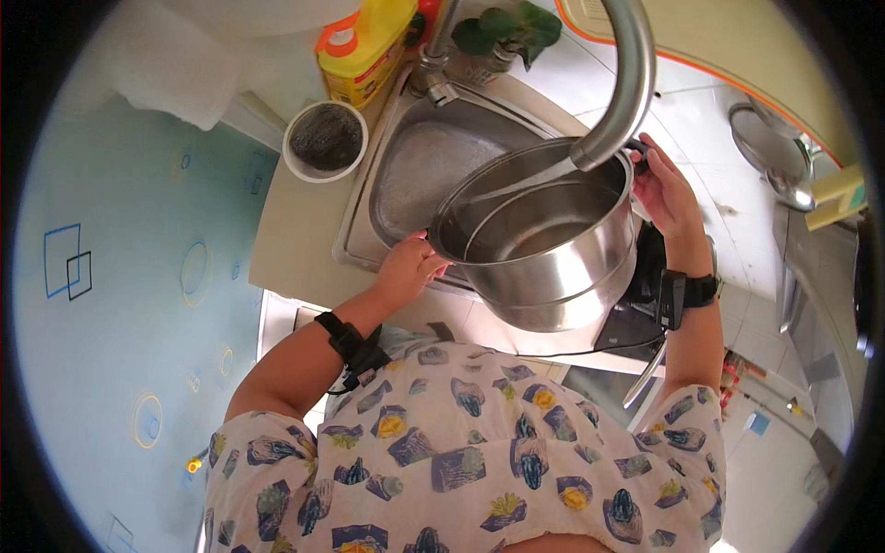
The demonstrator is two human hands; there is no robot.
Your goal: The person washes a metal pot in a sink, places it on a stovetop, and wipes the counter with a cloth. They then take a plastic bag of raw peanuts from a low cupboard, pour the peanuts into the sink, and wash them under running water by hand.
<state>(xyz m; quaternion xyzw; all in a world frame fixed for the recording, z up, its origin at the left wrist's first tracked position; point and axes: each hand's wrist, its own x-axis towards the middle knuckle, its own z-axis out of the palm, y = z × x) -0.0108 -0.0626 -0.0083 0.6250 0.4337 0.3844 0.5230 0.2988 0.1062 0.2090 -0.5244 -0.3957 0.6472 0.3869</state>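
A large stainless steel pot [546, 290] is held tilted over the right part of the sink [442, 152] and the counter's front edge. My left hand [409, 268] grips its near-left side, at a handle mostly hidden by the fingers. On the far-right side my right hand [660, 181] holds the pot's dark handle [637, 153]. Above the pot's opening arches a metal faucet [626, 90], and a stream of water [515, 183] runs from its spout into the pot. How much water stands inside is hard to tell.
Left of the sink stands a white bowl [290, 155] with dark contents. Behind it is a yellow bottle [359, 62] with an orange cap. A leafy plant in a glass jar [491, 67] sits behind the sink. A black appliance [632, 318] lies right of the pot.
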